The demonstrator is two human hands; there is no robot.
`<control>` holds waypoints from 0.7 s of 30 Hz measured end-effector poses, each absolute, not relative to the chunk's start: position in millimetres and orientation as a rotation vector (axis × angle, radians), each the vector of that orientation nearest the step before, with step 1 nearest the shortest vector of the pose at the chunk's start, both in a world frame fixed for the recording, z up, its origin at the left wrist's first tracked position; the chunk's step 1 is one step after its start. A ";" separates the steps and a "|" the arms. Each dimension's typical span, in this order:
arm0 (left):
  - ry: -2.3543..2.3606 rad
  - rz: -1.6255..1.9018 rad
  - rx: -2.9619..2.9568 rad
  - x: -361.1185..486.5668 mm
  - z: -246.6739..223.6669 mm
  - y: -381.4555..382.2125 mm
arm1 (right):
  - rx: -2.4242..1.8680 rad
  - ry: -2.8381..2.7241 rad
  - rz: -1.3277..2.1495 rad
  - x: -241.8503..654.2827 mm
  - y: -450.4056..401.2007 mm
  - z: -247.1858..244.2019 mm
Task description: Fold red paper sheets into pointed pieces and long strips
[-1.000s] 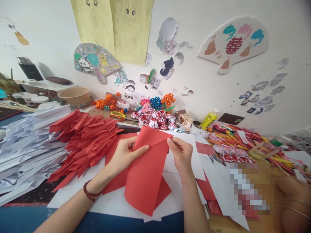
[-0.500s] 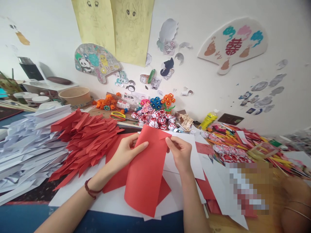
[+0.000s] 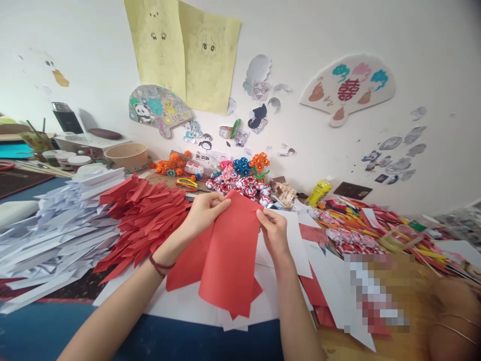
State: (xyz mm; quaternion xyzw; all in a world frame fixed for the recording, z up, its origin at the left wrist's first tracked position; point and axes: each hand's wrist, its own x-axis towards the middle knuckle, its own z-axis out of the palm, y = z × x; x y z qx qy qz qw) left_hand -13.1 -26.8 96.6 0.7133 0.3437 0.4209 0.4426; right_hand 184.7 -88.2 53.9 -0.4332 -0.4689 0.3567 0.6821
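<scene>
A sheet of red paper (image 3: 231,250) hangs curved between my two hands, its lower end over more red paper and white sheets (image 3: 180,306). My left hand (image 3: 206,209) pinches the sheet's upper left edge, thumb on the near side and fingers curled behind. At the upper right corner, my right hand (image 3: 271,223) has thumb and fingers closed on the paper. Left of my hands lie a pile of folded red strips (image 3: 146,215) and a pile of folded white strips (image 3: 75,230).
Paper flowers (image 3: 242,173), yellow-handled scissors (image 3: 187,184) and a yellow bottle (image 3: 319,191) stand or lie behind. Coloured strips (image 3: 376,220) cover the right side. Another person's arm (image 3: 454,321) is at the far right. A round bowl (image 3: 127,155) sits back left.
The camera view has shifted. My left thumb has moved up toward the top edge of the red sheet, and the sheet's lower end hangs differently.
</scene>
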 end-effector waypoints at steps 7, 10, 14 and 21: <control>0.986 0.950 1.953 2.6 84.9 16.7 | -0.981 -1.026 0.950 191.7 -75.7 39.2; 0.967 1.021 1.889 6.7 65.1 29.3 | -1.001 -1.047 0.971 192.4 -70.4 33.6; 0.944 1.084 1.909 5.6 46.9 35.3 | -1.029 -1.043 0.959 190.9 -65.9 28.5; 1.033 1.171 1.998 5.5 40.2 39.3 | -1.095 -1.059 0.912 190.2 -63.2 24.3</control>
